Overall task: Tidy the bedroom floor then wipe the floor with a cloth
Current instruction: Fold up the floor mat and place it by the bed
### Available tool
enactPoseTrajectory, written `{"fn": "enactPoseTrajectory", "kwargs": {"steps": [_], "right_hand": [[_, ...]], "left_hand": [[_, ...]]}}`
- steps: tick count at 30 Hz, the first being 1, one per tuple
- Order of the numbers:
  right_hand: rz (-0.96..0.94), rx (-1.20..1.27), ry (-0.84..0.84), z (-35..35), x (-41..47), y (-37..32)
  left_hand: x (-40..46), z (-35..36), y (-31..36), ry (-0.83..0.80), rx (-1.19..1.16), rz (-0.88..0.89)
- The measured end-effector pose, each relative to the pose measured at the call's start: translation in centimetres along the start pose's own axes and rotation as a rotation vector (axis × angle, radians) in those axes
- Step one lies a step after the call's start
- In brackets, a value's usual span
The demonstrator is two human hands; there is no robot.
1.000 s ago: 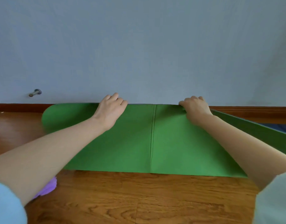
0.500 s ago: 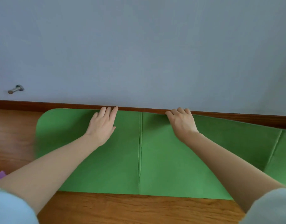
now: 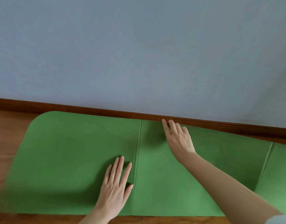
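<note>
On the floor, the green mat lies under the flat left hand and right hand, neither grip holding it.

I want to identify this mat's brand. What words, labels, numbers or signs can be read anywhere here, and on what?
None can be read. The green mat shows only plain surface and fold creases, with no logo or print. The wall, skirting board and wood floor carry no text either. The left hand and right hand cover small patches of the mat.
</note>
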State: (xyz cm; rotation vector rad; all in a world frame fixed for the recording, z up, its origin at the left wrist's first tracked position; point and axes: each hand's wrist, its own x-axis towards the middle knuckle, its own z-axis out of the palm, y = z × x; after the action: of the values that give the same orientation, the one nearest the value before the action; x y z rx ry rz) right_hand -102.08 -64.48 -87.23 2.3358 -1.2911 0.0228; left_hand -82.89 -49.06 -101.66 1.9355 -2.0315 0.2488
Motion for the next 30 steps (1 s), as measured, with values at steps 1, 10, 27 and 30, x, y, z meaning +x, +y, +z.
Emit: {"fn": "enactPoseTrajectory", "kwargs": {"steps": [1, 10, 27, 30], "right_hand": [[-0.003, 0.043, -0.038, 0.6, -0.1, -0.4], [-0.026, 0.256, -0.524, 5.9, -3.5, -4.8], [-0.121, 0.461, -0.685, 9.6, -8.8, -5.2], [-0.137, 0.507, -0.688, 10.1, -9.1, -4.8]], "left_hand": [[-0.6, 0.7, -0.5, -0.003, 0.003, 0.038], [-1.0, 6.2, -3.8, -0.186, -0.03, 0.116], [-2.7, 5.8, -2.7, -0.231, -0.087, 0.046], [-4.9, 6.3, -1.5, -0.182, -0.005, 0.21]]}}
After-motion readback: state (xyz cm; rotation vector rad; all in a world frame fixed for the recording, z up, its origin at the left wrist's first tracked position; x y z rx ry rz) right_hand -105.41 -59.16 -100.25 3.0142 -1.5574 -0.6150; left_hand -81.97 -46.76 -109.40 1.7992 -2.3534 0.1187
